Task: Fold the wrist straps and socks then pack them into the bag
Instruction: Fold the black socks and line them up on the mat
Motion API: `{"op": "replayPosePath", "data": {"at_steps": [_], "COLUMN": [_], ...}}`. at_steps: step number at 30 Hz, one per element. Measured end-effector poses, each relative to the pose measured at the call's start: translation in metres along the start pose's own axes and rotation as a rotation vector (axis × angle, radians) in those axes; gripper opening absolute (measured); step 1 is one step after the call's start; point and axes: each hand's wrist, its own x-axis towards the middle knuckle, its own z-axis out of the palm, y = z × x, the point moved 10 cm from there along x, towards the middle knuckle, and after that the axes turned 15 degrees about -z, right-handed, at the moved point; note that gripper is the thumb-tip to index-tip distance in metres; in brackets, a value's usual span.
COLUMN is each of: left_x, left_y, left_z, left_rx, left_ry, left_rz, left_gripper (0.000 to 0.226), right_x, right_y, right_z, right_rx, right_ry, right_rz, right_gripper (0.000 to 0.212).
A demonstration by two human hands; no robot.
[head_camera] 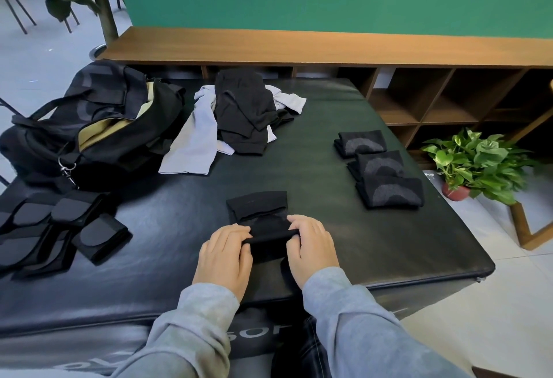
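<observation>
Left hand point(223, 253) and right hand point(309, 241), fingers curled, pinch the near folded edge of a black sock point(259, 213) on the black padded table point(374, 243), three folded socks point(386, 168) at right, open bag point(89, 120) far left

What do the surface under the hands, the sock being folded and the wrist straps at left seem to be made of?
Surface: probably padded vinyl or faux leather; glossy black, with soft rounded edges and wrinkles.
Sock, gripped by the left hand and right hand: soft matte black knit that folds limply.
Wrist straps: seemingly stiff woven fabric with smoother dark patches, perhaps fastener panels; not certain.
</observation>
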Motion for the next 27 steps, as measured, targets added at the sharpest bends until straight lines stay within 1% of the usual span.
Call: {"op": "replayPosePath", "data": {"at_steps": [2,5,7,9,11,13,14,17,19,20,23,25,27], "left_x": [0.000,0.001,0.001,0.001,0.001,-0.001,-0.002,-0.003,-0.003,-0.002,-0.001,0.001,0.004], "left_y": [0.001,-0.009,-0.015,-0.018,-0.018,-0.015,-0.011,-0.003,-0.003,-0.004,-0.016,-0.023,-0.028], "left_z": [-0.002,0.002,0.003,0.001,0.001,-0.003,-0.007,-0.014,-0.010,-0.008,0.003,0.006,0.006], "left_rx": [-0.035,-0.047,-0.052,-0.088,-0.126,-0.146,-0.146,-0.136,-0.147,-0.162,-0.162,-0.168,-0.232], "left_ry": [-0.025,-0.119,-0.145,-0.153,-0.162,-0.144,-0.113,-0.038,-0.067,-0.102,-0.189,-0.196,-0.189], "left_rz": [-0.031,-0.186,-0.252,-0.298,-0.316,-0.297,-0.262,-0.106,-0.081,-0.103,-0.256,-0.330,-0.396], "left_gripper": [0.035,0.025,0.023,0.023,0.021,0.014,0.014,0.025,0.025,0.024,0.036,0.035,0.034], "right_x": [-0.003,-0.004,-0.003,-0.004,-0.005,-0.005,-0.005,-0.004,-0.003,-0.002,-0.001,-0.001,0.001], "right_y": [0.004,0.007,0.008,0.010,0.006,-0.003,-0.005,-0.008,-0.011,-0.009,0.007,0.011,0.015], "right_z": [0.000,-0.001,-0.002,-0.001,-0.001,-0.005,-0.008,-0.012,-0.011,-0.008,0.002,0.002,0.002], "right_rx": [0.053,0.060,0.038,0.028,0.008,-0.046,-0.063,-0.061,-0.015,0.013,0.009,0.014,0.020], "right_ry": [-0.017,-0.029,-0.028,-0.034,-0.030,0.027,0.061,0.136,0.103,0.056,-0.053,-0.043,-0.030], "right_rz": [0.058,0.083,0.092,0.097,0.063,-0.026,-0.053,-0.105,-0.119,-0.092,0.045,0.099,0.134], "right_gripper": [0.034,0.026,0.022,0.026,0.036,0.050,0.052,0.041,0.035,0.033,0.030,0.030,0.032]}}
